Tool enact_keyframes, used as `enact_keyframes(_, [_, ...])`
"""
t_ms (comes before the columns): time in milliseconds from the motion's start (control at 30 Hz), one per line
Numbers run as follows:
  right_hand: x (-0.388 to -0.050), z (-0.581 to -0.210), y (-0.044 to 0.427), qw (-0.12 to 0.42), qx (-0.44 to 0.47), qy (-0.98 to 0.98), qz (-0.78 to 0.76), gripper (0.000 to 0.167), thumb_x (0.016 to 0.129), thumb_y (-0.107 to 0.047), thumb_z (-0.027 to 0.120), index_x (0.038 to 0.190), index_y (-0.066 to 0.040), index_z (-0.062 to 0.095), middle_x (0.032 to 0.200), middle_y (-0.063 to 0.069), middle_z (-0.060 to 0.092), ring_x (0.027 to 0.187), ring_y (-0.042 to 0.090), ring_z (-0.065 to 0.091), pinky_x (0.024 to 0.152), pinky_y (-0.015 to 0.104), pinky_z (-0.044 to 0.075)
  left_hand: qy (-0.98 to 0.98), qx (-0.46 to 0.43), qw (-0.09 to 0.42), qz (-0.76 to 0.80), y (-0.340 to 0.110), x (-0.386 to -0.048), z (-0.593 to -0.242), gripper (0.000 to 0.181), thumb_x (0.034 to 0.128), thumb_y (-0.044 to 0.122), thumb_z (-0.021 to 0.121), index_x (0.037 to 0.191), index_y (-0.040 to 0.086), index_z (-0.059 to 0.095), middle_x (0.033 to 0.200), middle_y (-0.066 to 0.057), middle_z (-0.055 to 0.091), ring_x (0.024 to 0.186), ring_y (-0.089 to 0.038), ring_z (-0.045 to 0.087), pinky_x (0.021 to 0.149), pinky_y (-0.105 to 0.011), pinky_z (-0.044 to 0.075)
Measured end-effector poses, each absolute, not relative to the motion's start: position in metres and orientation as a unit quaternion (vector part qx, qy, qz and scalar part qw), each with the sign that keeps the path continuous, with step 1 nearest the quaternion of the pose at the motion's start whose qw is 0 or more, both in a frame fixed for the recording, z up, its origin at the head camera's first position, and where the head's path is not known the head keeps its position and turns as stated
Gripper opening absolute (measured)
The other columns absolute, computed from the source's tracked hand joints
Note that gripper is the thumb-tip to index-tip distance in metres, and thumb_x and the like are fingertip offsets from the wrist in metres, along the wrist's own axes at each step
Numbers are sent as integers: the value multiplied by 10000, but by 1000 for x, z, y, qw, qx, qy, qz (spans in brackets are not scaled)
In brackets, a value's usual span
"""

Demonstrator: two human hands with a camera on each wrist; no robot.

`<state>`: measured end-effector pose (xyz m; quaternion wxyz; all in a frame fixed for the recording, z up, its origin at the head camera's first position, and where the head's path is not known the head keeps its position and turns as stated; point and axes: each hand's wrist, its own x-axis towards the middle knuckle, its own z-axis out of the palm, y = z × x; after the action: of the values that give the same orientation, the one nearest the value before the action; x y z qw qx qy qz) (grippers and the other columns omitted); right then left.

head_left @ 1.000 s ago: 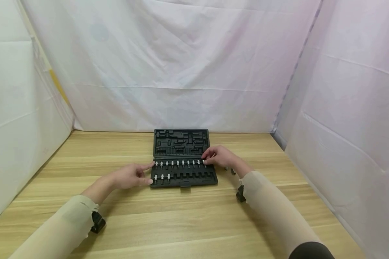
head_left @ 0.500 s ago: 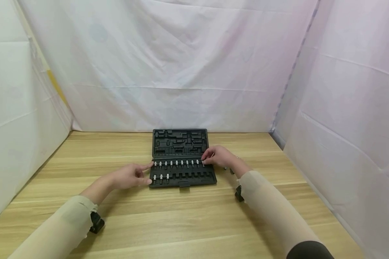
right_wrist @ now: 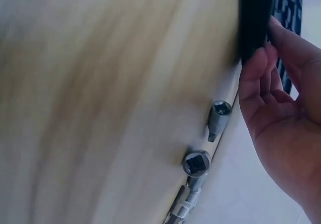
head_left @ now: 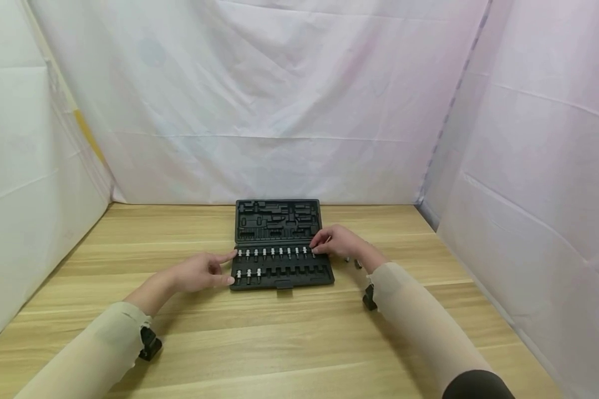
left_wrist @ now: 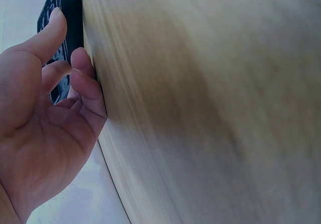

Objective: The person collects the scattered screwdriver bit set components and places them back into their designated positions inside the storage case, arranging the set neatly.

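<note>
A black socket case (head_left: 279,262) lies open on the table, its lid tipped back. Silver bit sockets (head_left: 273,253) fill the slots of its upper row, and three bit sockets stand at the left of the lower row. My left hand (head_left: 198,271) touches the case's left side with outstretched thumb and index finger; the other fingers curl loosely. At the upper row's right end, my right hand (head_left: 336,242) pinches a bit socket (head_left: 313,254) at its slot. In the right wrist view, the fingers of the right hand (right_wrist: 286,91) partly hide the case, and that bit socket is hidden.
Loose bit sockets lie on the wooden table (head_left: 279,338) right of the case, below the right wrist; one bit socket (right_wrist: 219,116) is nearest the hand, with another socket (right_wrist: 195,162) behind it. White cloth (head_left: 279,166) hangs behind and at both sides.
The right fingers and the bit socket between them have settled slightly lower at the end slot. The left hand keeps its place; the view has shifted slightly.
</note>
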<state>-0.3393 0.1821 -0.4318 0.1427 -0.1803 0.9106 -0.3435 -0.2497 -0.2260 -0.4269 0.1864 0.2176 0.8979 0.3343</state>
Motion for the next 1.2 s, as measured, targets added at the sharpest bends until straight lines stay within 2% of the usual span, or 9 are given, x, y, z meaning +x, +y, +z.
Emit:
enact_keyframes(167, [-336,-427,194,136,-184,908,-350,159,1066,-251,748,1193,-187,820,1125,38,772,928,190,692,793,353,599,897,217,186,338,-226,-250,-427,842,1030,347,784,1718,119,354,892,-69,631,748,-176,497,643,-288,468])
enact_keyframes(367, [-329,-421,222,123,-194,906,-356,222,1080,-269,723,1250,-153,805,1116,85,773,905,231,700,753,388,592,895,218,189,341,-226,-250,-426,847,1032,344,780,1723,125,341,898,-75,621,752,-178,491,641,-286,466])
enact_keyframes(533, [-323,-417,248,115,-202,912,-337,228,1077,-269,727,1249,-145,811,1186,52,784,960,213,705,830,392,592,896,217,187,339,-226,-250,-425,850,1030,345,783,1721,118,344,908,-79,626,764,-183,499,652,-289,473])
enact_keyframes(700, [-315,-417,273,118,-220,919,-304,178,1063,-184,733,1208,-153,832,1281,63,769,1028,212,660,876,387,541,897,213,188,339,-225,-250,-424,850,1025,348,788,1720,123,351,917,-78,624,776,-188,499,660,-295,471])
enact_keyframes(900, [-305,-418,292,125,-238,924,-272,172,1006,-102,785,1138,-184,860,1205,60,748,1137,231,665,1011,468,550,896,212,188,341,-226,-250,-424,850,1024,349,789,1719,123,354,884,-63,588,761,-182,490,647,-288,464])
enact_keyframes(1000, [-304,-420,295,131,-242,923,-268,179,993,-79,791,1128,-173,863,1183,55,744,1127,227,660,1019,502,552,896,211,189,342,-226,-251,-425,852,1023,353,791,1719,127,356,872,-60,584,752,-176,486,639,-282,461])
enact_keyframes(1200, [-307,-423,296,140,-244,925,-254,209,971,-54,801,1120,-183,871,1132,27,735,1080,176,636,1000,436,536,897,208,191,341,-227,-251,-427,854,1024,362,787,1723,138,349,870,-55,590,741,-166,484,639,-279,466])
